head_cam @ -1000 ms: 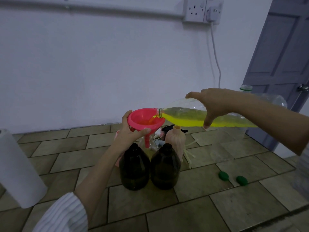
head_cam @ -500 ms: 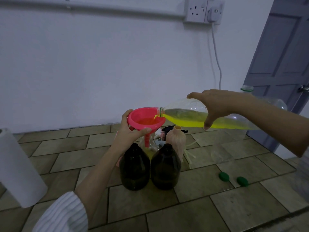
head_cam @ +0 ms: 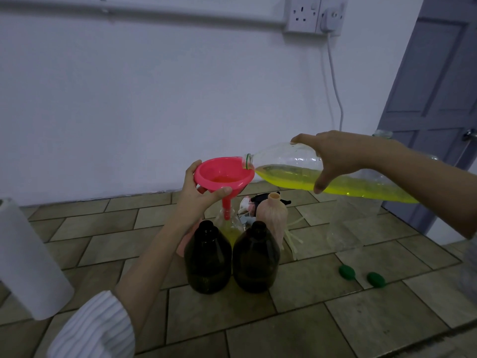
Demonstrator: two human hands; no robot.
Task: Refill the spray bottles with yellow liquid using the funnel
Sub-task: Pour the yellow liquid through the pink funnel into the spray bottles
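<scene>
Tiled floor below: left hand (head_cam: 198, 200) pinches funnel (head_cam: 223, 177) (steady it); right hand (head_cam: 333, 158) grips bottle (head_cam: 291, 171), best tipped slowly.

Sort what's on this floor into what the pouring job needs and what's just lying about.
In use: pink funnel, held by left hand; big bottle of yellow liquid, gripped by right hand; clear bottle under the funnel.

Lying about: two green caps; paper towel roll; peach bottle.
</scene>
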